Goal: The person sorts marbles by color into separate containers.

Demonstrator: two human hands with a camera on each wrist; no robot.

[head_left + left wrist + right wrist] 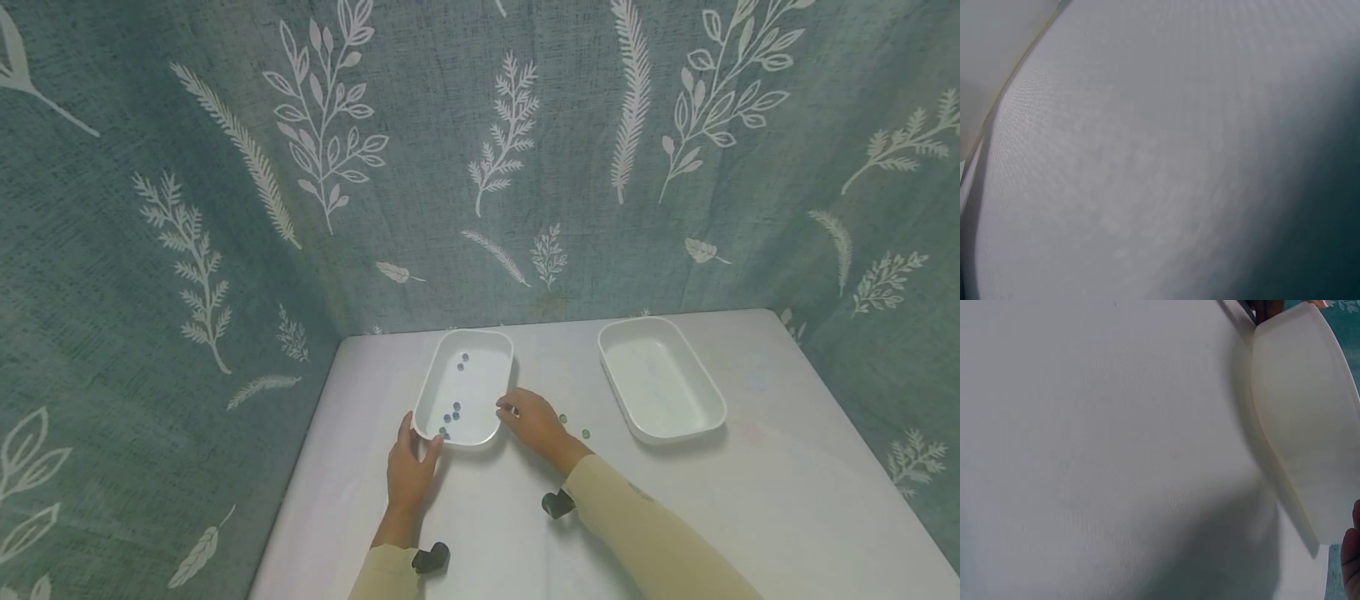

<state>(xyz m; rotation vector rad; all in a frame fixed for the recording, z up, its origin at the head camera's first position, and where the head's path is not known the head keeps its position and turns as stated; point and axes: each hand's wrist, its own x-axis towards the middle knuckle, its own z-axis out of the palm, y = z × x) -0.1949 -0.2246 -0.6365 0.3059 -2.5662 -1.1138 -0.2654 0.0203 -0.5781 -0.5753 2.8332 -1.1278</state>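
Observation:
A white rectangular tray (480,383) stands at the middle of the table, with several small blue beads (457,407) in it. My left hand (408,471) grips its near left corner, thumb at the near rim and fingers along the left side. At the tray's right rim, near the front, is my right hand (534,418) with bent fingers. Its fingertips reach the rim; whether they pinch anything there is hidden. In the right wrist view the tray's outer wall (1304,419) shows, with right-hand fingers (1350,556) by its lower corner.
Two green beads (586,433) lie on the table right of my right hand. A second white tray (678,433), with nothing visible in it, stands farther right. A patterned teal curtain (442,167) hangs behind and beside the white-covered table (517,542).

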